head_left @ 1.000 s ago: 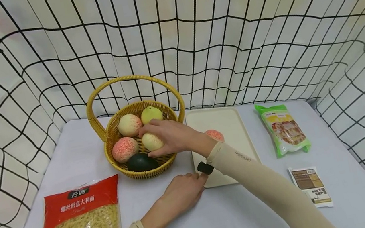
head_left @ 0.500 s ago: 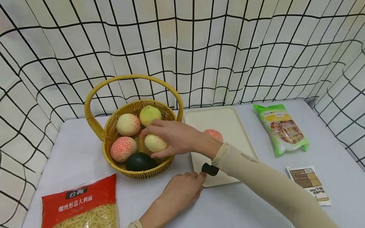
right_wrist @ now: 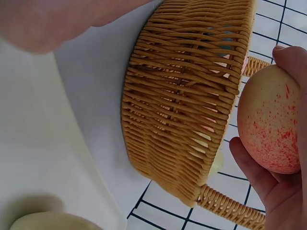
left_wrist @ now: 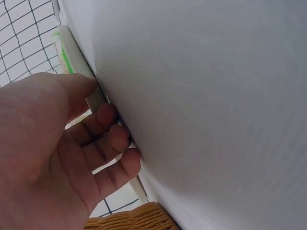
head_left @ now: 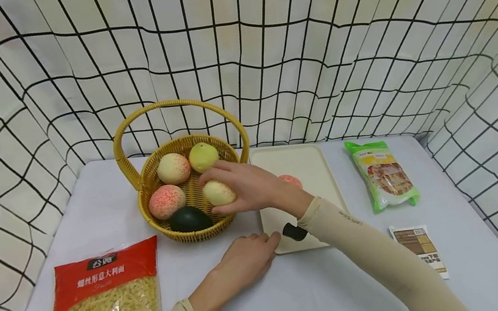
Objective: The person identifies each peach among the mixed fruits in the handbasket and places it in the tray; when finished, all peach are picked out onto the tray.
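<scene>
My right hand (head_left: 256,184) grips a pale peach with red speckles (head_left: 219,192), thumb and fingers around it, over the right side of the wicker basket (head_left: 151,224). In the right wrist view this peach (right_wrist: 271,120) is up at the level of the basket's rim. Inside the basket sit two other peaches (head_left: 166,201), a yellow-green round fruit (head_left: 203,157) and a dark green avocado-shaped fruit (head_left: 189,219). My left hand (head_left: 243,262) rests on the table at the left edge of a cream tray (head_left: 302,160), fingers loosely bent in the left wrist view (left_wrist: 72,148).
On the tray is a pinkish peach (head_left: 291,181), partly behind my right wrist. A red bag of pasta (head_left: 106,308) lies front left. To the right are a green food packet (head_left: 384,173) and a small brown-and-white packet (head_left: 420,247). Black netting (head_left: 233,64) surrounds the table.
My right hand, with the peach in its grip, has shifted slightly to the right over the basket. The left hand has stayed by the tray's edge.
</scene>
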`<act>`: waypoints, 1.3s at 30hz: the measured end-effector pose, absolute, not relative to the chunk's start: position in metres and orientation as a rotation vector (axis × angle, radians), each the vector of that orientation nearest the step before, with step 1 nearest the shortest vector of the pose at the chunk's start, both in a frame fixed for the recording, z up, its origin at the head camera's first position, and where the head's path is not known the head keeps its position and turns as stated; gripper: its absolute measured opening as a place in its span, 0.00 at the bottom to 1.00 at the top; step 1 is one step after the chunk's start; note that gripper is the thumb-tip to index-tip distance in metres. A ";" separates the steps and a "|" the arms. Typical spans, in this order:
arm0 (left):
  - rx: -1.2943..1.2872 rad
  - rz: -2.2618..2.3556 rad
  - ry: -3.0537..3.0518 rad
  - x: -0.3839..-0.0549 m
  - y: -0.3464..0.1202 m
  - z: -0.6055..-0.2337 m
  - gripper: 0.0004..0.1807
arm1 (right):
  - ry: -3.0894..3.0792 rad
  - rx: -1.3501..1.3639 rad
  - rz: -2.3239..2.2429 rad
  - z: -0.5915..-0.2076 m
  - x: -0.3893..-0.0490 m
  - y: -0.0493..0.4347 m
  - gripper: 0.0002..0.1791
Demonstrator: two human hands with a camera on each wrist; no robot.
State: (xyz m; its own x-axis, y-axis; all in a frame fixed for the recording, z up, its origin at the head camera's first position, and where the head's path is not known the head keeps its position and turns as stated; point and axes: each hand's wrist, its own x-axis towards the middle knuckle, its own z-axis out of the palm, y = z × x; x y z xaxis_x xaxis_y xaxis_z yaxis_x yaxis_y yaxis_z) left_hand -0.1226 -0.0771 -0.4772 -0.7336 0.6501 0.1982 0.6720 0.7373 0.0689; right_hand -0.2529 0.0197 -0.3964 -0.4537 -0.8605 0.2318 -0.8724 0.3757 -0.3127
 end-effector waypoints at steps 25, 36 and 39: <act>-1.047 -0.187 -2.770 -0.127 -0.077 -0.482 0.09 | -2.566 1.554 0.729 -0.387 -0.249 0.056 0.29; -1.063 -0.216 -2.783 -0.126 -0.076 -0.482 0.10 | -2.572 1.502 0.729 -0.396 -0.250 0.078 0.28; -1.063 -0.219 -2.757 -0.125 -0.076 -0.482 0.10 | -2.566 1.490 0.736 -0.397 -0.250 0.082 0.28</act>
State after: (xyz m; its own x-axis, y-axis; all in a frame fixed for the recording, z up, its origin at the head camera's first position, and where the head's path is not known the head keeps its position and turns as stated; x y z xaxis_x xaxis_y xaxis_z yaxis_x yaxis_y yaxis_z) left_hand -0.1254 -0.0762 -0.4818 -0.7287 0.6494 0.2175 0.6755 0.7337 0.0726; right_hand -0.2496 0.0820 -0.3969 -0.5221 -0.7965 0.3049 -0.8370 0.4099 -0.3625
